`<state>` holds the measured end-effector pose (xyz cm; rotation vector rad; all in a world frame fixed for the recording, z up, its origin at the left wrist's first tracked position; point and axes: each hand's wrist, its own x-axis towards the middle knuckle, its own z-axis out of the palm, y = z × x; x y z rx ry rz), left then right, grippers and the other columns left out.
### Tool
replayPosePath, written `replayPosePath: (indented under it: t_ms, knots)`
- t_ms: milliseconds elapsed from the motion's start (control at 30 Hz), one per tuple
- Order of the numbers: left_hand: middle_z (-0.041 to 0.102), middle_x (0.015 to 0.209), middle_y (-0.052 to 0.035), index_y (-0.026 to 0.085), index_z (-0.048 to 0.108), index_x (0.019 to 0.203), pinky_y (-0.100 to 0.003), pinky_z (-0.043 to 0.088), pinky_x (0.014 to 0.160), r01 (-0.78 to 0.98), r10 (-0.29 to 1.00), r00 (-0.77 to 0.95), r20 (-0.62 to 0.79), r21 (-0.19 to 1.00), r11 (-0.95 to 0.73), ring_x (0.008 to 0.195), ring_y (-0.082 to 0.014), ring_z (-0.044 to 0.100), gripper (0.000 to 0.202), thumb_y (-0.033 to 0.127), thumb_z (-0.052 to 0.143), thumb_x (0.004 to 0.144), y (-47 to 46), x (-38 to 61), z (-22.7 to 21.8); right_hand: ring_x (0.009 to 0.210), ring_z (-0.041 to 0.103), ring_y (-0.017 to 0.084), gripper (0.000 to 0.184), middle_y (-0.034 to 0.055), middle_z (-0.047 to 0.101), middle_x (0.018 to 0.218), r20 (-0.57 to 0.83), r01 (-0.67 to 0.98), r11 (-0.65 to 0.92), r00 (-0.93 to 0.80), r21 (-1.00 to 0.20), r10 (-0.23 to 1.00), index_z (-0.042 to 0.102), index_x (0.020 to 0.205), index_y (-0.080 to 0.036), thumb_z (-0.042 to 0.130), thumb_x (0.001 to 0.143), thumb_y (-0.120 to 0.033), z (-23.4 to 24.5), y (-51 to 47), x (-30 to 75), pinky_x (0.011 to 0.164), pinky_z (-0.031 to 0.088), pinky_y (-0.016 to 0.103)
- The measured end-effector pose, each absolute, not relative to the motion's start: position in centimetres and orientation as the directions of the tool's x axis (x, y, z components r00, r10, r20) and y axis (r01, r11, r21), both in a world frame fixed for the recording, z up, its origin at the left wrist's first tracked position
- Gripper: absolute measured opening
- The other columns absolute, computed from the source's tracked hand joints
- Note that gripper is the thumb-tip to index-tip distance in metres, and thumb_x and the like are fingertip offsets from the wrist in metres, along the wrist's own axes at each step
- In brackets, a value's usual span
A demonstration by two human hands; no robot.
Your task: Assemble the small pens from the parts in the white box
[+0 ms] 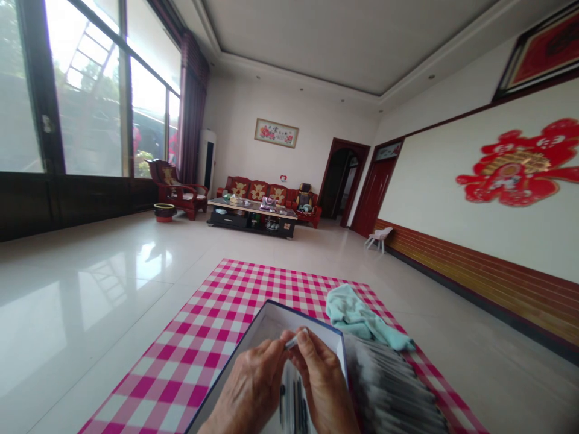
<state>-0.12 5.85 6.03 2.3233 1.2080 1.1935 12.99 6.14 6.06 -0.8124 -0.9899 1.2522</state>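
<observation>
Low centre: small whitish pen-like stick (296, 339), pinched between fingertips of both hands, above open grey cardboard box with dark blue rim (271, 306). left hand (253, 386) and right hand (323, 380) close together, fingers curled, tips pressed on stick. Loose dark pens (294, 401) in box under hands. Blurred row of dark pens (393, 386) just right of box. Crumpled teal cloth (357, 316) near box's far right corner. All on pink-and-white checked cloth (217, 325); glossy white floor (90, 289) around
</observation>
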Motion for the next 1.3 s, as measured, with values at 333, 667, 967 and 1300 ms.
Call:
replayPosePath:
  t_ms: [333, 667, 967, 1300]
  knots:
    - [0.060, 0.069, 0.0003, 0.019, 0.055, 0.091, -0.020, 0.038, 0.054, 0.487, 0.779, 0.302, 0.549, 0.613, -0.622, 0.057, -0.0110, 0.057, 0.022, 0.022, 0.033, 0.094, 6.1, 0.1, 6.6, 0.094, 0.059, 0.022, 0.030, 0.0080, 0.066, 0.102, 0.119, -0.386, 0.108, -0.004, -0.916, 0.993, 0.066, 0.099, -0.019, 0.060, 0.081, -0.042, 6.0, 5.9, 12.7, 0.086, 0.047, 0.034]
    - [0.057, 0.058, 0.0036, 0.018, 0.056, 0.077, -0.017, 0.037, 0.047, 0.385, 0.849, 0.320, 0.421, 0.761, -0.522, 0.047, -0.0085, 0.052, 0.034, 0.035, 0.032, 0.095, 5.8, -0.4, 7.6, 0.088, 0.062, 0.020, 0.031, 0.0086, 0.068, 0.103, 0.109, -0.359, 0.062, -0.112, -0.931, 0.988, 0.066, 0.105, -0.016, 0.062, 0.080, -0.034, 6.5, 5.8, 12.6, 0.085, 0.047, 0.035]
    - [0.072, 0.087, -0.0044, 0.020, 0.062, 0.103, -0.022, 0.052, 0.063, 0.527, 0.798, 0.165, 0.580, 0.632, -0.569, 0.073, -0.0163, 0.068, 0.028, 0.036, 0.043, 0.090, 7.0, -1.9, 6.6, 0.089, 0.062, 0.024, 0.031, 0.0084, 0.070, 0.095, 0.370, 0.005, 0.373, 0.147, -0.928, 0.917, 0.065, 0.099, -0.018, 0.060, 0.080, -0.041, 13.0, 7.1, 20.3, 0.079, 0.047, 0.035]
    - [0.075, 0.087, -0.0027, 0.021, 0.067, 0.097, -0.018, 0.054, 0.061, 0.559, 0.780, 0.184, 0.598, 0.589, -0.584, 0.071, -0.0160, 0.071, 0.028, 0.036, 0.046, 0.087, 7.8, -2.2, 6.3, 0.082, 0.060, 0.021, 0.028, 0.0085, 0.065, 0.091, 0.397, 0.941, 0.240, -0.131, -0.238, 0.909, 0.068, 0.097, -0.020, 0.044, 0.083, -0.020, 10.2, 4.3, 31.3, 0.076, 0.044, 0.031]
